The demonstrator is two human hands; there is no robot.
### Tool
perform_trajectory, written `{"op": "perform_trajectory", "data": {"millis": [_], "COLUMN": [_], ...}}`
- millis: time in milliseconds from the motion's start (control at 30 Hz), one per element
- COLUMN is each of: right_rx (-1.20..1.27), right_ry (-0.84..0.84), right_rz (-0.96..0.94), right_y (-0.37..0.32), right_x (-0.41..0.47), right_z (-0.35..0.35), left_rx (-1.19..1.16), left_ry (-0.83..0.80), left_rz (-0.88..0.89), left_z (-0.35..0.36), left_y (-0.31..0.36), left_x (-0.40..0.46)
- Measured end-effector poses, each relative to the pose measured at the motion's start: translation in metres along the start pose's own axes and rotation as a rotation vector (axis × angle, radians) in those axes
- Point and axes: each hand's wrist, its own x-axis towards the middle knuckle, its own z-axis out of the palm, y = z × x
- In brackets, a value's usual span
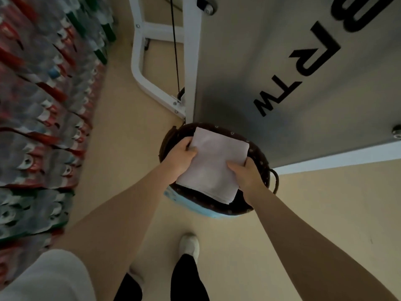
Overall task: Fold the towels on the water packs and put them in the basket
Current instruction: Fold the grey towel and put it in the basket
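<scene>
Hands at the basket, seen from the head camera. Left hand [181, 156] grasps the left edge of a folded white towel [213, 162], thumb on top and fingers curled beneath; right hand [247, 175] grips the towel's right edge in the same manner. Towel lies flat over the mouth of a dark woven basket [259, 158], which stands on the beige floor [121, 135] just beside a grey lettered panel [282, 72] in a white frame [138, 61]. Stacked water packs [41, 109] fill the left side, blurred. One white shoe [189, 244] shows below.
</scene>
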Motion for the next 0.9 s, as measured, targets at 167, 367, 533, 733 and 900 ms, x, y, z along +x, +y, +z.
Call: {"op": "perform_trajectory", "data": {"millis": [167, 367, 533, 733, 900], "right_rx": [-0.276, -1.106, -1.253, -1.193, -1.082], "right_ry": [0.163, 0.103, -0.058, 0.068, 0.011], "right_rz": [-0.121, -0.709, -0.586, -0.678, -0.903], "right_y": [0.002, 0.013, 0.024, -0.003, -0.064], "right_x": [0.016, -0.001, 0.008, -0.006, -0.048], "right_z": [0.003, 0.004, 0.005, 0.003, 0.028], "left_rx": [0.401, 1.160, 1.282, 1.119, 0.597], "left_ry": [0.097, 0.055, -0.085, -0.075, 0.036], "left_rz": [0.110, 0.512, 0.322, 0.333, 0.235], "left_z": [0.011, 0.014, 0.016, -0.011, -0.062], "left_y": [-0.014, -0.028, -0.044, -0.022, 0.020], "left_x": [0.021, -0.001, 0.000, -0.020, -0.075]}}
